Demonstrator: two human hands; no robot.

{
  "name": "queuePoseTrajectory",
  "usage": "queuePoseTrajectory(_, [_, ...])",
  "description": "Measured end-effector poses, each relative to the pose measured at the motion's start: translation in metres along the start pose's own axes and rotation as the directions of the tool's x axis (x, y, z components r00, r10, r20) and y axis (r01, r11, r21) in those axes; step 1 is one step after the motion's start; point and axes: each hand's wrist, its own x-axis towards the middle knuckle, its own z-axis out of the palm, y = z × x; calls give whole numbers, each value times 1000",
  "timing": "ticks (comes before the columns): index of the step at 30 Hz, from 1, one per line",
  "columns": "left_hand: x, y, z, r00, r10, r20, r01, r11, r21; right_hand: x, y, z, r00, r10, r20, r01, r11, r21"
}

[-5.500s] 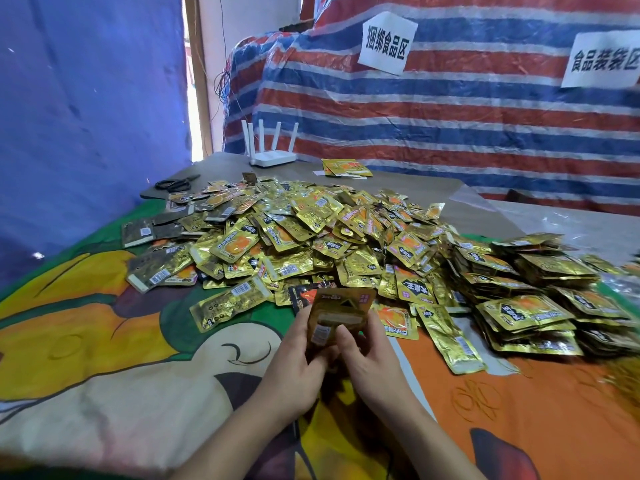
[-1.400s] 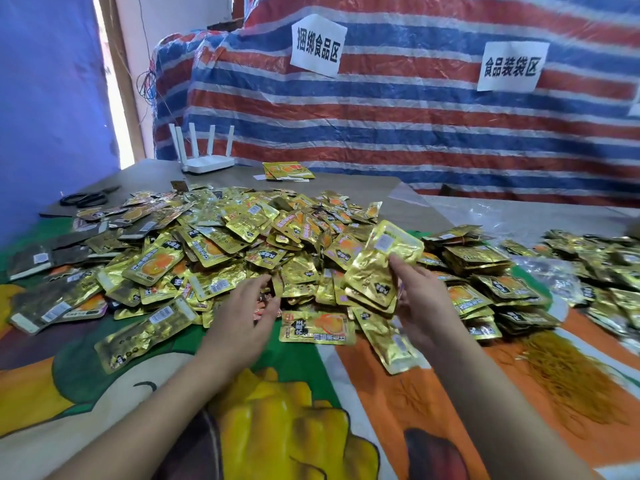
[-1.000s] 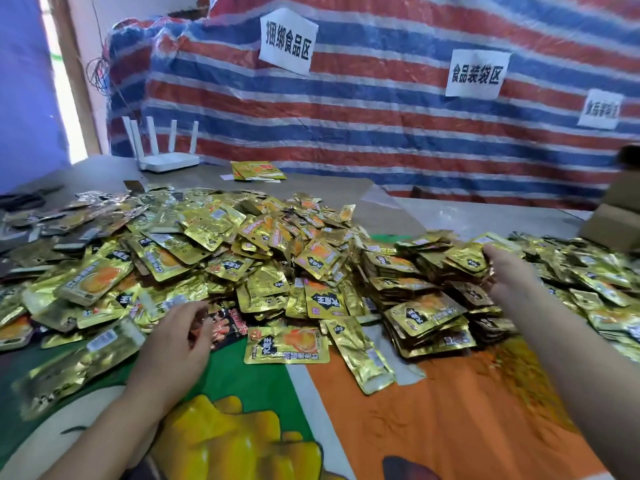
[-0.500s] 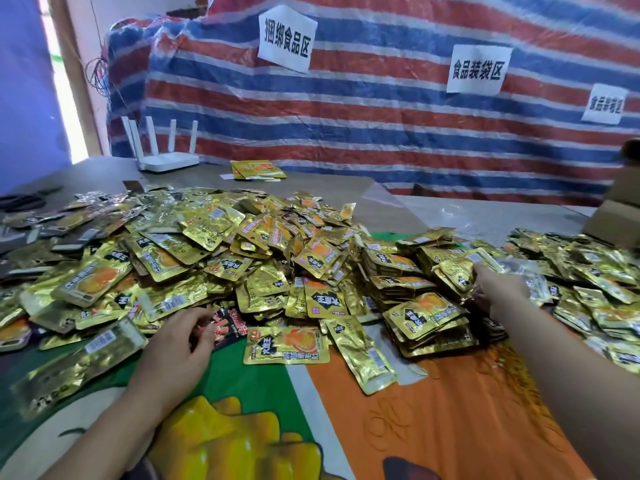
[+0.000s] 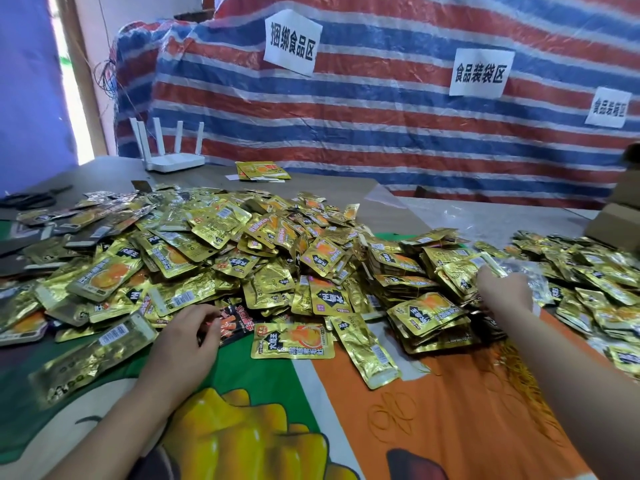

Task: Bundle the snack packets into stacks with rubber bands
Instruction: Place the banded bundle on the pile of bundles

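A big heap of loose gold snack packets (image 5: 214,251) covers the table's middle and left. Banded stacks (image 5: 426,317) lie to its right, and more packets (image 5: 588,271) spread at the far right. My left hand (image 5: 183,341) lies palm down at the heap's near edge, fingertips touching a dark red packet (image 5: 237,323). My right hand (image 5: 504,292) reaches over the stacks and grips a gold packet bundle (image 5: 462,271); its fingers are mostly hidden. Yellow rubber bands (image 5: 519,372) lie piled on the orange cloth below that hand.
Loose rubber bands (image 5: 391,414) lie on the cartoon tablecloth (image 5: 346,427) near me. A white router (image 5: 169,157), black scissors (image 5: 31,199) and a few packets (image 5: 261,170) sit at the back. A cardboard box (image 5: 616,220) stands far right, before a striped tarp (image 5: 381,116).
My right hand carried a packet bundle from the heap rightward and lowered it onto the banded stacks. My left hand stayed at the heap's near edge. The view turned right.
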Motion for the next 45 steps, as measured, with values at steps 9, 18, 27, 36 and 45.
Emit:
queuePoseTrajectory(9, [2,3,-6,998,36,-58,-33,999,39,-131,-61,12,742,-669,48,656,739,157])
queuePoseTrajectory(18, [16,16,-26,992,-94,80,63,945,322,-279,-60,86,43,-652,757,988,141,65])
queuePoseTrajectory(27, [51,31,-12,897,-158,412,-157,759,632,-245,-99,108,203,-482,852,979,105,-174])
queuePoseTrajectory(36, [39,33,-15,866,-246,435,-26,848,530,-248,-91,108,122,-531,839,965,260,24])
queuePoseTrajectory(45, [9,6,-99,834,-250,492,21,905,425,-285,-79,68,-103,-444,890,959,194,208])
